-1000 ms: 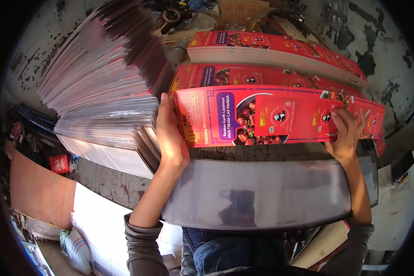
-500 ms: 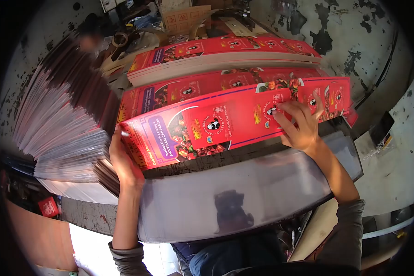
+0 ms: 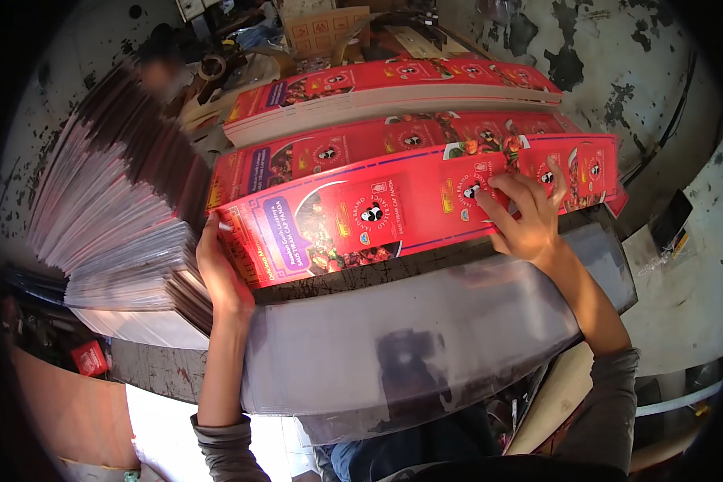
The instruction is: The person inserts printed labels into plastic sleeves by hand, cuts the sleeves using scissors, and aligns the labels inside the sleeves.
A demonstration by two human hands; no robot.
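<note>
A long red printed cardboard strip (image 3: 426, 213), with panda logos and pictures of food, slants across the middle. My left hand (image 3: 223, 273) grips its left end, the thumb along the edge and the other fingers partly hidden. On the strip's right half, my right hand (image 3: 526, 209) rests with bent, spread fingers touching the printed face. Its thumb is by the lower edge. Directly behind lies another red printed strip (image 3: 305, 157). Nearer my body, a long grey glossy sheet (image 3: 410, 345) shows a dark reflection.
A stack of red printed strips (image 3: 394, 84) stands farther back. To the left, a tall fanned pile of sheets (image 3: 112, 209) leans beside my left hand. A tape roll (image 3: 212, 67) and a cardboard box (image 3: 326, 30) are at the back. A small red object (image 3: 89, 358) sits at lower left.
The red strip's left end has shifted slightly up and right with my left hand. My right hand stays at almost the same place on it. The view has moved slightly.
</note>
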